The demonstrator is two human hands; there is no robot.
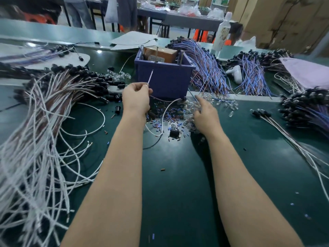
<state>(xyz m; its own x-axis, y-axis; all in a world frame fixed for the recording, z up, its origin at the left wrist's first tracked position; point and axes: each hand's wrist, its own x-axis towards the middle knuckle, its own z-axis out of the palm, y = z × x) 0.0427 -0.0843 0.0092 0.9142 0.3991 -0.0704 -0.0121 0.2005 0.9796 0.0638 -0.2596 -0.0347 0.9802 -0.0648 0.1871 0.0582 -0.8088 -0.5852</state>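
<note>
On the green bench (178,184), a black binder clip (174,133) lies at 6 o'clock of the scattered blue and brown sleeves (170,119). The right hand (206,115), fingers loosely spread and empty, rests on the clear bulbs (191,106). The left hand (136,98) pinches a white wire (150,77), its free end pointing to 1 o'clock before the blue bin (165,81). Raking may scatter bulbs, and the wire's trailing loop could drag sleeves away.

Both of your forearms show bare along their whole visible length, slim and smooth, each ending in a bare hand: your left hand (136,98) and your right hand (206,115).
</note>
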